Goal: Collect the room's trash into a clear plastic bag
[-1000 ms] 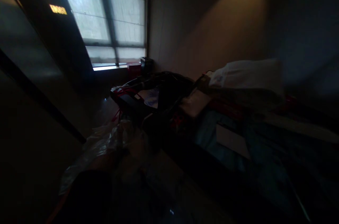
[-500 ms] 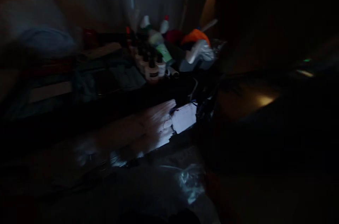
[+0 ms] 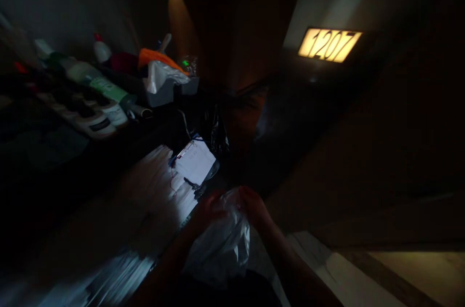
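The scene is very dark. Low in the middle of the view, my left hand (image 3: pixel 207 210) and my right hand (image 3: pixel 256 207) both grip the top of a clear plastic bag (image 3: pixel 223 241) that hangs between them. Just beyond the hands, a white sheet of paper (image 3: pixel 195 161) on a clipboard lies on the end of a cart, beside a stack of white folded linen (image 3: pixel 152 191).
Spray bottles (image 3: pixel 98 86) and small toiletry bottles (image 3: pixel 92 123) crowd the cart top at the left, with an orange cloth (image 3: pixel 154 56) and a white bag (image 3: pixel 163 77) behind. A lit room number sign (image 3: pixel 329 44) glows on the dark wall at right. Pale floor (image 3: pixel 363 268) shows bottom right.
The view has swung right, from a window to the cart's far end and a lit door sign. Both hands now show, holding the plastic bag up in front of me.
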### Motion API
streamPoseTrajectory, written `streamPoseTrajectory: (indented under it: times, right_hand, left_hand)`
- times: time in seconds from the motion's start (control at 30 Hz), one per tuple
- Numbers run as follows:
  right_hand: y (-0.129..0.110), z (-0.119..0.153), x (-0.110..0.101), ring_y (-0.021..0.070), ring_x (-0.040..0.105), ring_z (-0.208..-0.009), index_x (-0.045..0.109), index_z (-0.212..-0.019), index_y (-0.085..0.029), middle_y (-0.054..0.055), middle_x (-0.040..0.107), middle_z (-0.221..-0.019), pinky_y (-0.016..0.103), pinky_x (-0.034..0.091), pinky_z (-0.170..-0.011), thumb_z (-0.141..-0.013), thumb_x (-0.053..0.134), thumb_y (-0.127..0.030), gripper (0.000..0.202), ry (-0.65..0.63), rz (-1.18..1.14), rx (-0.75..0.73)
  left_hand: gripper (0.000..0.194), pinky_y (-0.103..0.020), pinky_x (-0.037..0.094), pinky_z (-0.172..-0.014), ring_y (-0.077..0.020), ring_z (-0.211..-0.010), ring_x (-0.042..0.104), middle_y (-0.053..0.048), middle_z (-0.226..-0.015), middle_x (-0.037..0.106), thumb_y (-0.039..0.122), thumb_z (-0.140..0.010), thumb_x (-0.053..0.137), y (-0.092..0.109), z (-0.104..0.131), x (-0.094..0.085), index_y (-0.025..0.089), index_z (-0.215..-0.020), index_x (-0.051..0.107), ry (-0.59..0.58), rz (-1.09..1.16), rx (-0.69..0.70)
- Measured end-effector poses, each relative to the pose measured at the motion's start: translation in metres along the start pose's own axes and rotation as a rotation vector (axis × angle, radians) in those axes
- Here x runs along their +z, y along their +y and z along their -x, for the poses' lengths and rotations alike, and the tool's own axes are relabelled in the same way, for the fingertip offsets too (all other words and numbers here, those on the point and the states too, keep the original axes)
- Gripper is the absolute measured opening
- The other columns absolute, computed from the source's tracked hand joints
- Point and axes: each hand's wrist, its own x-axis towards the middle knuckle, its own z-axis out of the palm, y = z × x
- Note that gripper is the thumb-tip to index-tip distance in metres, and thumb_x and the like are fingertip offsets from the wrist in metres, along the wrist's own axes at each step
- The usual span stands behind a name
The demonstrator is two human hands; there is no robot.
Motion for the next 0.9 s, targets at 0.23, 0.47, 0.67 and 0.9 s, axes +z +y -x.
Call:
streamPoseTrajectory:
  times: [0.23, 0.47, 0.67, 0.9]
  right_hand:
    - [-0.014, 0.015, -0.027, 0.0075, 0.036, -0.047, 0.058, -0.071, -0.018, -0.005, 0.047, -0.053, 0.023, 0.025, -0.044, -0.067, 0.059, -0.061, 0.044, 0.306, 0.254, -0.071]
    - [-0.007, 0.022, -0.060, 0.0111, 0.048, -0.060, 0.062, -0.076, -0.017, 0.000, 0.059, -0.066, 0.024, 0.037, -0.057, -0.072, 0.060, -0.053, 0.037, 0.579, 0.245, -0.167]
    - [-0.029, 0.089, -0.050, 0.0149, 0.058, -0.082, 0.066, -0.089, -0.019, 0.004, 0.064, -0.086, 0.027, 0.045, -0.073, -0.086, 0.063, -0.038, 0.020, 0.887, 0.206, -0.662]
    - [0.001, 0.097, 0.008, 0.0131, 0.061, -0.073, 0.076, -0.085, -0.018, 0.006, 0.071, -0.081, 0.024, 0.046, -0.067, -0.079, 0.071, -0.055, 0.038, 0.093, -0.400, -0.226]
  left_hand:
    - [0.050, -0.037, 0.045, -0.080, -0.0293, -0.089, 0.062, -0.011, -0.090, 0.068, 0.048, -0.062, 0.056, 0.029, -0.049, -0.001, 0.012, -0.094, 0.070, -0.051, -0.504, 0.074]
    - [0.056, -0.033, 0.045, -0.075, -0.0261, -0.084, 0.061, -0.011, -0.085, 0.068, 0.058, -0.063, 0.050, 0.037, -0.076, 0.011, 0.012, -0.089, 0.069, -0.112, -0.429, 0.062]
    - [0.057, -0.028, 0.037, -0.061, -0.0175, -0.067, 0.051, -0.006, -0.071, 0.060, 0.064, -0.063, 0.057, 0.053, -0.069, 0.030, 0.011, -0.080, 0.066, -0.144, -0.300, 0.016]
    - [0.056, -0.032, 0.046, -0.083, -0.0234, -0.091, 0.062, -0.011, -0.096, 0.069, 0.060, -0.071, 0.061, 0.063, -0.061, 0.033, 0.012, -0.098, 0.068, -0.077, -0.307, 0.130]
